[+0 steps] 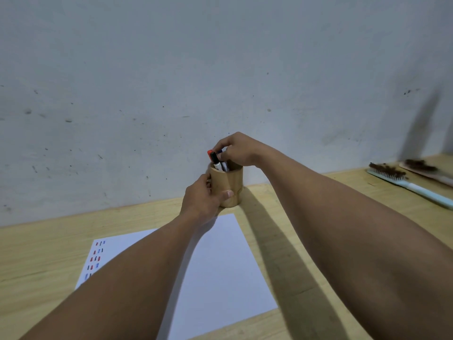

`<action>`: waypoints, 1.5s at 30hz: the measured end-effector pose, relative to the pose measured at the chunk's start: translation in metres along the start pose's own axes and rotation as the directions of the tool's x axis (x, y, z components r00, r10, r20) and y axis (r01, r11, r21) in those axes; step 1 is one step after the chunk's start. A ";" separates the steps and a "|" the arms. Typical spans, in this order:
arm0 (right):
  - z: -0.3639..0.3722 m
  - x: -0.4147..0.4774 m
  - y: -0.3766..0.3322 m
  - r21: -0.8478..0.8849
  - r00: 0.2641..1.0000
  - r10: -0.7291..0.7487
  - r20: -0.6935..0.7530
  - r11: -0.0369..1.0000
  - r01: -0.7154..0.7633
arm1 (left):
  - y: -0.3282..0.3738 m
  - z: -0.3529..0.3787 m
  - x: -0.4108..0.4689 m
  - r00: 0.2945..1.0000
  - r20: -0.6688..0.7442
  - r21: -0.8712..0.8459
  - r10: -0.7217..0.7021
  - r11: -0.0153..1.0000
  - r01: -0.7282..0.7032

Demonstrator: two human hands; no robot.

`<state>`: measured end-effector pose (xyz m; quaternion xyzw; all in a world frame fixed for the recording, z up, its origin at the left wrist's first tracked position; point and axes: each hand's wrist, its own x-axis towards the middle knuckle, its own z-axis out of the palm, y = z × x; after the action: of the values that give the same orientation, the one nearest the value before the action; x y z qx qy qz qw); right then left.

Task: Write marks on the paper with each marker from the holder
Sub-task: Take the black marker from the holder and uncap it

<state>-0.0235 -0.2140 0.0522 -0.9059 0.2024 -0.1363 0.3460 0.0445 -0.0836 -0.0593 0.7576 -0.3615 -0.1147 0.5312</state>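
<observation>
Wooden holder (229, 186) gripped at its side by left hand (202, 200); right hand (239, 149) fingers pinch a marker (223, 161) standing inside, paper (220, 266) just in front.

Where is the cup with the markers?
The wooden cup stands in the middle of the view, at the back of the table by the wall, just past the paper. The left hand holds its side.

Two hairbrushes (411, 180) clogged with brown hair lie on the wooden table (36, 261) by the scuffed wall (220, 57).
</observation>
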 end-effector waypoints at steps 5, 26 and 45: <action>0.002 -0.005 -0.006 0.062 0.998 0.043 -0.045 0.997 -0.040 | 0.000 0.000 0.000 1.000 -0.008 0.037 0.003 0.999 -0.003; -0.025 -0.041 -0.048 0.010 0.928 -0.111 -0.356 0.992 0.123 | 0.035 -0.015 -0.023 0.994 -0.028 0.203 -0.106 0.973 0.110; 0.030 -0.127 -0.135 0.179 0.978 -0.164 -0.130 0.966 0.186 | 0.114 -0.170 -0.103 0.955 -0.282 -0.211 -0.087 0.977 0.026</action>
<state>-0.0875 -0.0468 0.1089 -0.8737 0.1268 -0.2369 0.4056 0.0172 0.0885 0.0901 0.7174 -0.2441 -0.0544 0.6502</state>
